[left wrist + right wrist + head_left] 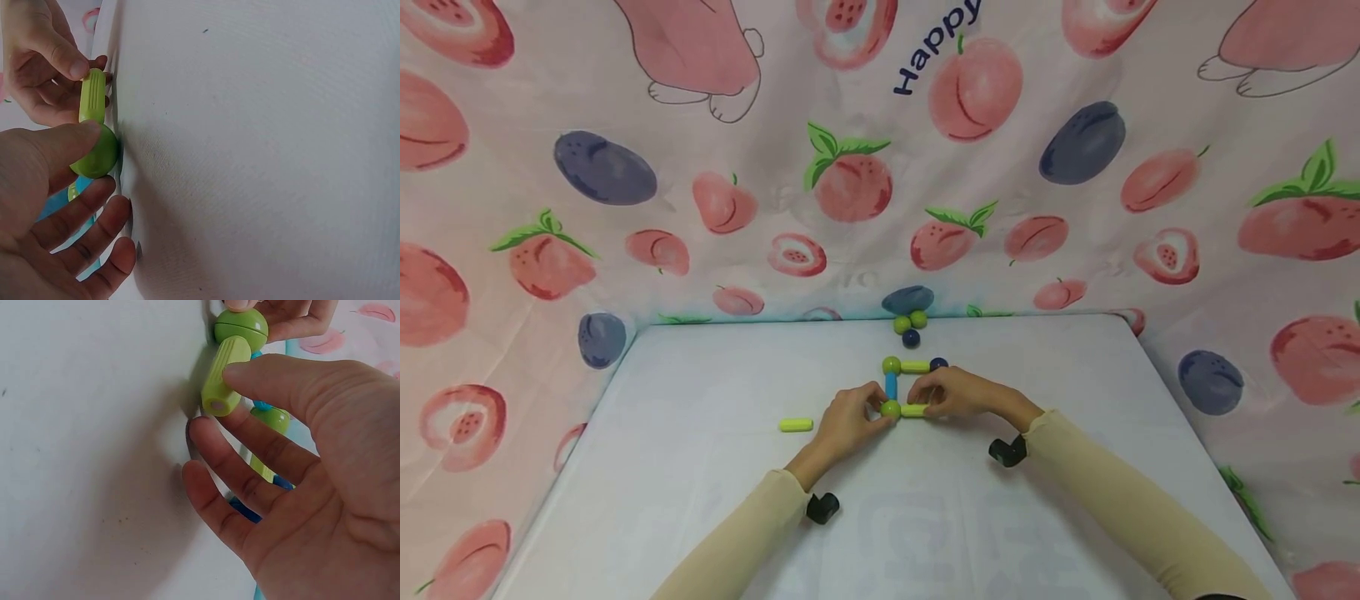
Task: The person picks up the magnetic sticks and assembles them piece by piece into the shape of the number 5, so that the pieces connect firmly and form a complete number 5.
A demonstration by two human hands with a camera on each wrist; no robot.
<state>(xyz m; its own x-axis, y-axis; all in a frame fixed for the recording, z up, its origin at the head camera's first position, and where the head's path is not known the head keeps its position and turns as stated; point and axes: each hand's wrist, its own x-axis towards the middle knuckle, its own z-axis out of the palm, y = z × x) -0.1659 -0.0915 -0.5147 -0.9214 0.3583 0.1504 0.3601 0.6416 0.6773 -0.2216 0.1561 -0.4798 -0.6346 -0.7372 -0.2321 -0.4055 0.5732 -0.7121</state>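
Note:
My left hand [847, 421] pinches a green toy ball [100, 156] between thumb and fingers. The right hand [961, 392] holds a ribbed yellow-green rod [228, 362] whose far end meets that ball. On the rod's free end a small round grey spot shows in the right wrist view. A blue rod [891, 386] runs from the held ball back to a second green ball [891, 365]. From there another yellow-green rod [914, 367] reaches right to a dark blue ball [938, 363], partly covered by the right hand in the head view.
A loose yellow-green rod [796, 425] lies left of the left hand. At the table's back edge sit two green balls [918, 318] and a dark blue ball [912, 338]. Behind the white table [715, 492] hangs a fruit-patterned cloth [760, 150].

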